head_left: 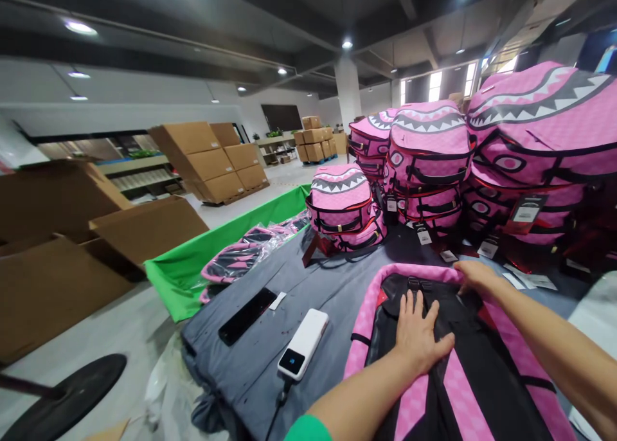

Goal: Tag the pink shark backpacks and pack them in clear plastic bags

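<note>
A pink and black backpack (496, 377) lies on the grey cloth-covered table in front of me, its black back panel and shoulder straps facing up. My left hand (418, 330) rests flat on the upper part of that panel, fingers spread over the black straps. At the far right corner of the same backpack, my right hand (475, 277) has its fingers bent around the pink top edge. Its fingertips are partly hidden by the edge. The lower end of the backpack runs out of the picture.
Stacked pink shark-mouth backpacks (429, 152) with hanging tags stand behind. A white power bank (303, 344) with a cable and a black phone (247, 316) lie to the left. Beyond the table edge, a green-lined bin (178, 287) holds plastic-wrapped bags. Cardboard boxes (207, 158) stand farther off.
</note>
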### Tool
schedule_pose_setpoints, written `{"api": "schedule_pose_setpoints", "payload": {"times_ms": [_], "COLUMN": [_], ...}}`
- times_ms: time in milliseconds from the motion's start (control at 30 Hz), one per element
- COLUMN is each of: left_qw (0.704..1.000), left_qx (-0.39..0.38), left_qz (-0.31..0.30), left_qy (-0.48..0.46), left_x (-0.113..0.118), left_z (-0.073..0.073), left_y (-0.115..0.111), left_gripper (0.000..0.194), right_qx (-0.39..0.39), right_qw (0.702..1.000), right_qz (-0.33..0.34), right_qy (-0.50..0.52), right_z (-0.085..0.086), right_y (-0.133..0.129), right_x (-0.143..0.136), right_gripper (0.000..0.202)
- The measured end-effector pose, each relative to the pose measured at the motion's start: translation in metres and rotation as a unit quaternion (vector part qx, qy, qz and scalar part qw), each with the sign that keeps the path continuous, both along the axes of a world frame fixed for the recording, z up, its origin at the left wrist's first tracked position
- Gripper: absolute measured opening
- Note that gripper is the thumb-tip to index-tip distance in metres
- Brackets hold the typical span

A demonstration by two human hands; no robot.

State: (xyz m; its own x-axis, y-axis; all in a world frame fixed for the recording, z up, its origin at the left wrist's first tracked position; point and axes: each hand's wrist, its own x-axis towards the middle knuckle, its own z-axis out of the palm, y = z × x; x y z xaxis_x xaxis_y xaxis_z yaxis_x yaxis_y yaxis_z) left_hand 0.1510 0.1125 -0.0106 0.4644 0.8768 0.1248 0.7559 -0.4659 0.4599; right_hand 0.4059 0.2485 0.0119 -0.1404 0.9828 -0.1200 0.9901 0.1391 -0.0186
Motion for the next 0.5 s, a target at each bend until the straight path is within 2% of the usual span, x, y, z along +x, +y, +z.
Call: {"api": "schedule_pose_setpoints", "payload": {"times_ms": [100,200,267,367,433,500], "left_qw": [1.0,0.999,0.999,0.999,0.999,1.0], "left_qx": [-0.005,0.01,0.018,0.03,0.026,0.005], "left_qz": [0.023,0.046,0.048,0.035,0.027,0.022], "left_qy": [0.0,0.006,0.016,0.02,0.014,0.001], "left_x": [0.003,0.006,0.007,0.009,0.008,0.005], "left_z": [-0.005,-0.007,-0.007,-0.006,-0.004,0.002], "left_y": [0.015,0.019,0.016,0.01,0.01,0.014], "left_gripper": [0.067,0.062,0.061,0.063,0.062,0.057], "right_qx": [0.012,0.066,0.115,0.157,0.171,0.208], "right_qw": [1.0,0.997,0.993,0.987,0.98,0.96], "right_qz": [-0.017,-0.023,-0.012,0.036,0.094,0.179], "right_qy": [-0.023,-0.033,-0.029,-0.005,0.022,0.058], "right_z": [-0.001,0.005,0.009,0.01,0.006,-0.003], "right_y": [0.002,-0.024,-0.06,-0.134,-0.185,-0.224], "right_x": [-0.007,-0.018,-0.031,-0.059,-0.083,-0.11], "right_gripper": [0.034,0.034,0.031,0.035,0.042,0.047]}}
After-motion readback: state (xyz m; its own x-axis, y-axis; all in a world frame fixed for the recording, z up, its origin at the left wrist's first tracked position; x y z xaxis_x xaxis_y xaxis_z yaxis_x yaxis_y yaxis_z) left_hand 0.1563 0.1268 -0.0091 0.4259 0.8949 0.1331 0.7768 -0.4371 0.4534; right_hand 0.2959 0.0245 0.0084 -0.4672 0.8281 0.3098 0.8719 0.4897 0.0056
